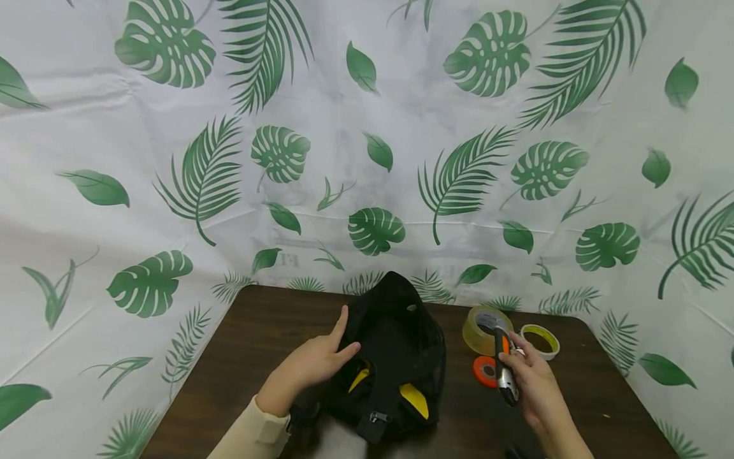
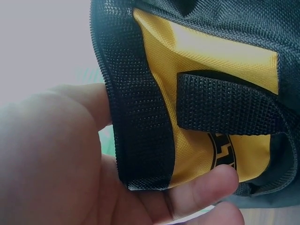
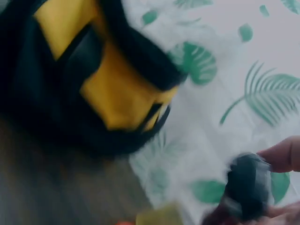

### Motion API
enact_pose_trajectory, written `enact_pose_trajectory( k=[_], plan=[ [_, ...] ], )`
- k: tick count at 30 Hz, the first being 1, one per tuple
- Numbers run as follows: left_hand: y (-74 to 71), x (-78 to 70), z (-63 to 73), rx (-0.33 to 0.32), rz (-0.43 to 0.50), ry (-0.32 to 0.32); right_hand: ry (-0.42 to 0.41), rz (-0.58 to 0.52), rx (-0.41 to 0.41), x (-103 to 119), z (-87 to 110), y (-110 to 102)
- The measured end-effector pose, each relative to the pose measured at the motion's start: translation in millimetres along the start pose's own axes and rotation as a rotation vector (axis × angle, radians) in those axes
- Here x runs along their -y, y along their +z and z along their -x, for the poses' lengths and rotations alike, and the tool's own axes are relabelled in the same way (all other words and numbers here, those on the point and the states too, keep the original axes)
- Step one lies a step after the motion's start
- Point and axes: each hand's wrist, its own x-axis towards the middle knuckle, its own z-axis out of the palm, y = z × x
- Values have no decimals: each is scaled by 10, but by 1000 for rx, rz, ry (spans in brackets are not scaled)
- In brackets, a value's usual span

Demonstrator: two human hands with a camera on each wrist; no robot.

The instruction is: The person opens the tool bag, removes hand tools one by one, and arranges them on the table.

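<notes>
A black and yellow tool bag [image 1: 395, 357] stands in the middle of the dark wooden table [image 1: 246, 338]. My left hand [image 1: 321, 360] rests on the bag's left side with the fingers straight, and the left wrist view shows the fingers [image 2: 206, 190] against the bag's zipper edge [image 2: 136, 117]. To the right of the bag, my right hand [image 1: 530, 386] grips a black and silver utility knife [image 1: 504, 373] above the table. The right wrist view is blurred; it shows the bag [image 3: 93, 84] and the dark knife end [image 3: 246, 190] in my fingers.
A clear tape roll [image 1: 484, 328], a white-rimmed tape roll [image 1: 540, 341] and a small orange roll [image 1: 485, 371] lie on the table right of the bag. A leaf-print sheet [image 1: 367, 159] forms the backdrop on all sides.
</notes>
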Motion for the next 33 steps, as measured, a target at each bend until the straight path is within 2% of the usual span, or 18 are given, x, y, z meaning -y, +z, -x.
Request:
enact_pose_trajectory(
  k=[3,6,10,13,17,21,24,26,30,31,33],
  plan=[
    [-5,-4,10,-2,-2,-7,-36,18,-174,-157,-8,-129],
    [-5,-7,23,0,-1,-12,-14,80,-322,-338,-42,-299],
    [2,-9,44,9,11,-10,56,230,-431,-517,-105,-598],
    [-2,-15,56,11,14,-10,82,315,-483,-577,-145,-816],
    [-12,-14,54,-2,5,-8,95,471,-494,-623,-194,-1032],
    [12,6,40,5,2,-5,77,660,-414,-722,-225,-1142],
    [32,23,32,12,-2,-4,59,762,-353,-793,-229,-1151],
    [28,23,28,9,-12,-1,-10,823,-337,-815,-235,-1142],
    [-8,18,16,-13,-35,4,-133,947,-360,-787,-236,-1113],
    [-15,20,16,-25,-38,5,-150,968,-357,-771,-233,-1110],
    [-23,37,15,-55,-31,10,-128,988,-346,-741,-209,-1097]
  ],
)
